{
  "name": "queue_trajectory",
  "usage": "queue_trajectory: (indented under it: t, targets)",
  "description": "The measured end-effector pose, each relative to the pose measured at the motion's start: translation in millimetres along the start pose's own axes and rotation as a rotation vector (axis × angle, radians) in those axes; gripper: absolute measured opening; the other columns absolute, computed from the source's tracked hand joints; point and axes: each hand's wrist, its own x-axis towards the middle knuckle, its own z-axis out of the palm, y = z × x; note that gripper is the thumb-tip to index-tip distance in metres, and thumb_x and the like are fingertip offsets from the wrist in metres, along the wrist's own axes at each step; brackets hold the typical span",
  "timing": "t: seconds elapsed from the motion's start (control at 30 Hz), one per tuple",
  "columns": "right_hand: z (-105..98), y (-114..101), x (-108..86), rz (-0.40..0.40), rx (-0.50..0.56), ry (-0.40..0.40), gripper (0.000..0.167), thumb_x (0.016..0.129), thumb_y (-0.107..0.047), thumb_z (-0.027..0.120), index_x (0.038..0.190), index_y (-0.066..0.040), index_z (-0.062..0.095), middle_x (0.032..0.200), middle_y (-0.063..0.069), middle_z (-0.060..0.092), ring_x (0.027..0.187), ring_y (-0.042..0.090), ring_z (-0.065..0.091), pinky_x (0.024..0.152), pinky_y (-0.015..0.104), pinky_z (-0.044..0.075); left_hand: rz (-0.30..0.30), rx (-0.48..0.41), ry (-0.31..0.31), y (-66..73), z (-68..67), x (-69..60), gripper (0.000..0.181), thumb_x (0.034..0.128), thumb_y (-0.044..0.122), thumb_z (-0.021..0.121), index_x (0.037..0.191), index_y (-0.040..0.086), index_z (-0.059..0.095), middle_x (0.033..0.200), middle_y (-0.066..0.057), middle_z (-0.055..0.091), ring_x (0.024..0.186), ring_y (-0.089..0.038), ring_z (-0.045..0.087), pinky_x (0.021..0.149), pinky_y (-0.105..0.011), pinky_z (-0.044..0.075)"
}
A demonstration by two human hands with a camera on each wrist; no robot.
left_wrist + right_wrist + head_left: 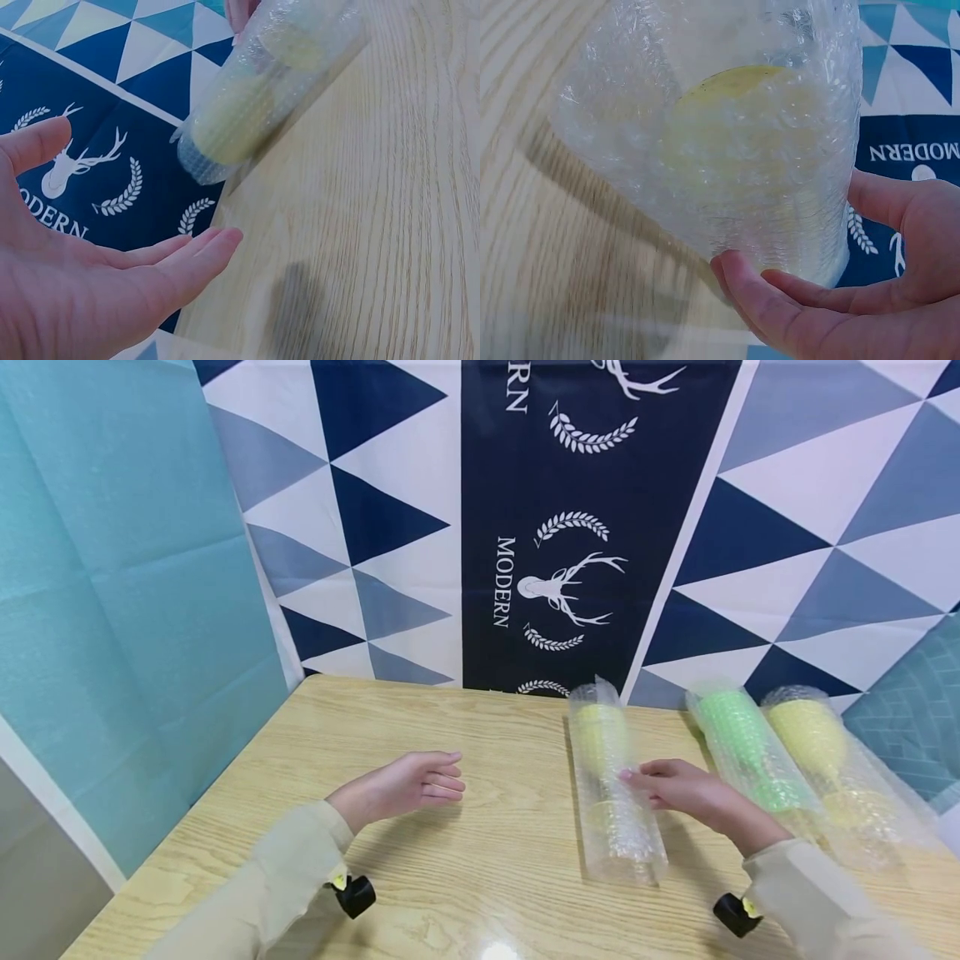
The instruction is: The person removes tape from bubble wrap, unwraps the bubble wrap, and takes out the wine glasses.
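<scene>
A pale yellow goblet [602,739] in a sleeve of bubble wrap lies toward the back of the wooden table, slightly right of centre. My right hand [686,789] holds it by its right side, and the thumb and fingers close on the wrap in the right wrist view. Through the clear wrap [765,180] the yellow rim shows blurrily. My left hand [408,787] hovers above the table to the left, holding nothing. Its fingers [202,259] are extended and the thumb is spread, apart from the goblet.
Further right lie a bubble-wrapped green goblet [742,739] and another bubble-wrapped yellow goblet [813,743], side by side. A patterned cloth [405,552] hangs behind the table [487,877], and a teal cloth [135,585] hangs on the left.
</scene>
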Motion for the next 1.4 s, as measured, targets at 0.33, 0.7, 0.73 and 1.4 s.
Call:
queue_trajectory:
  t: [0.33,0.7,0.73,1.4]
  targets:
    - [11.9,-5.3,0.4,-0.004,0.04,-0.024,0.075,0.099,-0.043,0.048,0.138,0.018,0.03,0.14,0.035,0.04,0.12,0.038,0.055,0.099,0.045,0.05,-0.017,-0.03,0.004,0.4,6.9,4.3,0.069,0.0985,0.031,0.041,0.144,-0.017,0.02,0.146,-0.037,0.031,0.136,-0.045,0.038,0.119,-0.046,0.028]
    - [23.1,-7.0,0.2,-0.008,0.086,-0.014,0.075,0.099,-0.043,0.048,0.138,0.018,0.03,0.139,0.035,0.041,0.119,0.037,0.056,0.1,0.045,0.049,-0.036,-0.042,-0.012,-1.0,16.4,12.6,0.068,0.0979,0.032,0.042,0.141,-0.017,0.024,0.144,-0.037,0.034,0.135,-0.045,0.039,0.118,-0.046,0.031]
    - [24.4,-7.3,0.1,-0.01,0.092,-0.012,0.075,0.099,-0.042,0.048,0.138,0.019,0.03,0.139,0.035,0.041,0.119,0.036,0.056,0.1,0.045,0.049,-0.036,-0.043,-0.013,-1.5,16.9,13.2,0.068,0.098,0.032,0.042,0.141,-0.017,0.024,0.143,-0.037,0.035,0.135,-0.045,0.04,0.117,-0.046,0.031]
    - [48.2,-16.9,0.9,-0.042,0.154,-0.024,0.075,0.098,-0.04,0.051,0.139,0.018,0.028,0.14,0.038,0.04,0.12,0.04,0.055,0.1,0.045,0.049,-0.057,-0.055,-0.028,-6.8,28.1,26.6,0.07,0.0975,0.034,0.043,0.141,-0.018,0.026,0.141,-0.037,0.037,0.134,-0.045,0.041,0.118,-0.047,0.03]
